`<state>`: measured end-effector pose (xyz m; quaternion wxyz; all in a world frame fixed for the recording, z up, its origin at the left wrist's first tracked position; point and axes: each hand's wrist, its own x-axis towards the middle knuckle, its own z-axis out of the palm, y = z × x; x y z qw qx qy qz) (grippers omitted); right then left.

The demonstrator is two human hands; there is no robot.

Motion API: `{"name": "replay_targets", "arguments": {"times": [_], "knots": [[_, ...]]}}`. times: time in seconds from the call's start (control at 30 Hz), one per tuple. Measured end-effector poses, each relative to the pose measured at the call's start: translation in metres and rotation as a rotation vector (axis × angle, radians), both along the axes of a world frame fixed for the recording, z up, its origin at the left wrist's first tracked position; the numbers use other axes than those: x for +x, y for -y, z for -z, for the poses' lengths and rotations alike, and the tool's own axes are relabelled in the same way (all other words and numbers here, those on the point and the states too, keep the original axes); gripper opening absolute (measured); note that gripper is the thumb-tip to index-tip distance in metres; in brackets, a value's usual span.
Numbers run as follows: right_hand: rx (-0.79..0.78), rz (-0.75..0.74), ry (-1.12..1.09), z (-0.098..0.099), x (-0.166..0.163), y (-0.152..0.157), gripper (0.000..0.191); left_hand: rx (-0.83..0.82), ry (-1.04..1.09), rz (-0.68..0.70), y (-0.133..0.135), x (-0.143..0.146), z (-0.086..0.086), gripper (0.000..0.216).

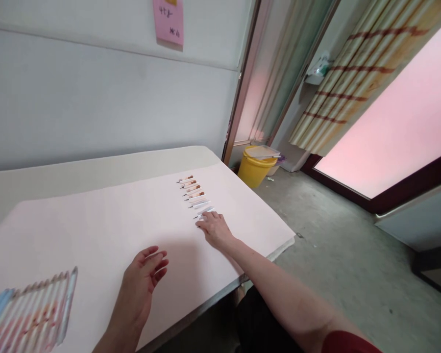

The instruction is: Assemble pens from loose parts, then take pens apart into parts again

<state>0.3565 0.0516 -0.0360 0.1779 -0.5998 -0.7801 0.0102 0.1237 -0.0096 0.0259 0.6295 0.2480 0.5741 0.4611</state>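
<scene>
A row of several pens (193,192) lies side by side on the pale pink sheet (106,230) covering the table. My right hand (213,227) rests palm down at the near end of that row, its fingertips touching the nearest pen (205,212). My left hand (141,284) hovers over the sheet nearer to me, fingers apart and slightly curled, holding nothing. At the lower left lies a second batch of pens (25,314), packed side by side, blurred.
The table's right edge (279,247) drops off to a concrete floor. A yellow bucket (255,166) with a lid stands by the door frame. A pink note (168,20) hangs on the white wall behind the table.
</scene>
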Motion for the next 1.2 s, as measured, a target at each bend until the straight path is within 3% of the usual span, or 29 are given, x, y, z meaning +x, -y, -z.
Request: {"name": "replay_targets", "arguments": {"times": [0.23, 0.43, 0.73, 0.8, 1.0, 1.2], "knots": [[-0.017, 0.02, 0.031, 0.0, 0.008, 0.0, 0.026, 0.006, 0.017, -0.003, 0.0, -0.001, 0.006, 0.031], [-0.02, 0.129, -0.005, -0.007, 0.029, 0.002, 0.044, 0.003, 0.008, -0.007, 0.0, -0.002, 0.005, 0.03], [-0.042, 0.323, -0.031, -0.009, 0.061, 0.006, 0.023, 0.005, 0.026, 0.006, -0.001, -0.004, 0.009, 0.032], [-0.044, 0.321, -0.032, -0.007, 0.055, 0.006, 0.022, -0.001, 0.03, 0.024, -0.001, -0.004, 0.008, 0.032], [-0.01, 0.26, -0.021, 0.003, 0.031, 0.0, 0.045, -0.025, 0.028, 0.054, 0.001, -0.002, 0.006, 0.031], [0.015, 0.17, -0.018, 0.005, 0.039, -0.002, 0.037, -0.019, 0.026, 0.059, 0.002, 0.0, 0.004, 0.028]]}}
